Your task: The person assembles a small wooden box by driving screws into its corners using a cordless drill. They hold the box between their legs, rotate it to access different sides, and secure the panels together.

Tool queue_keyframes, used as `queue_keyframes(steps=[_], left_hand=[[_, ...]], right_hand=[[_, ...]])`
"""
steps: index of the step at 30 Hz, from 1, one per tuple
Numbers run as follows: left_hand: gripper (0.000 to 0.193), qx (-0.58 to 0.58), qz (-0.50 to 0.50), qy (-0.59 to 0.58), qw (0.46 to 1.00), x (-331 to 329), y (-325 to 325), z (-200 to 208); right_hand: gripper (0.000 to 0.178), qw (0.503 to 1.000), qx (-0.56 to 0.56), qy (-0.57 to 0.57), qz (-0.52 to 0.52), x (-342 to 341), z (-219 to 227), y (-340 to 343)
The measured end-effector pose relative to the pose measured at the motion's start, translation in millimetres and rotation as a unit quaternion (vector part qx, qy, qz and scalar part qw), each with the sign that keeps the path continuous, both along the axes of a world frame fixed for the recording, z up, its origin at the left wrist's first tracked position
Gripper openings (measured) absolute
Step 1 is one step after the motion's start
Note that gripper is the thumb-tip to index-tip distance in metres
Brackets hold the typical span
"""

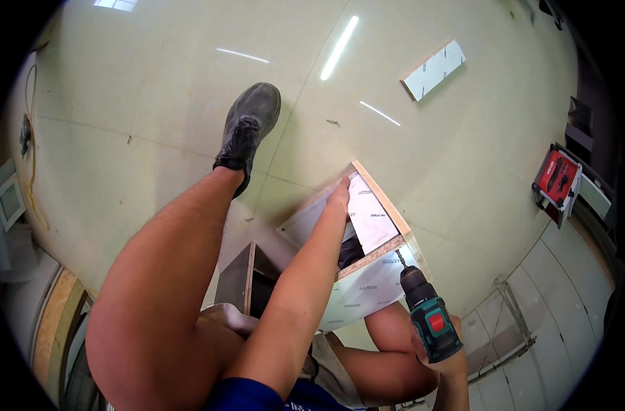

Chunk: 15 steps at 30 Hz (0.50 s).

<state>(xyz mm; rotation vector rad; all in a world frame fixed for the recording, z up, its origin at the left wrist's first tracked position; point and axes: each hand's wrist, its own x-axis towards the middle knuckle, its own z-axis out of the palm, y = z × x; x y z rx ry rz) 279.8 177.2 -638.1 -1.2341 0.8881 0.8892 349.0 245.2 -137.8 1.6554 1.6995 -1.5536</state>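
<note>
An open box [367,281] of white film-covered panels with raw chipboard edges stands between my legs. Reaching into it, my left hand [339,197] grips the box near its far corner; most of the fingers are hidden. On the right, my right hand [455,357] is closed round the handle of a green and black cordless drill [430,318]. Its twist bit [401,257] points away from me, with the tip at or close to the box's chipboard edge by the right corner. Whether the tip touches the board cannot be made out.
A short white board [435,70] lies on the glossy tiled floor ahead. At the right stands a red tool case [557,179]. A dark-sided box [237,279] is beside my left forearm. My shoe [253,120] rests forward on the floor; a yellow cord [30,164] trails at far left.
</note>
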Motion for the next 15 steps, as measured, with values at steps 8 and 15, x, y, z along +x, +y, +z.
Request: queue_keyframes(steps=[8,15], left_hand=[[0.051,0.046,0.014,-0.054,0.997,-24.6,10.3,26.9],[0.047,0.038,-0.011,-0.053,0.998,-33.6,29.6,54.0]], right_hand=[[0.027,1.000,0.006,-0.006,0.027,1.0,-1.0,0.5],[0.026,0.999,0.019,0.005,0.030,-6.6,-0.3,5.8]])
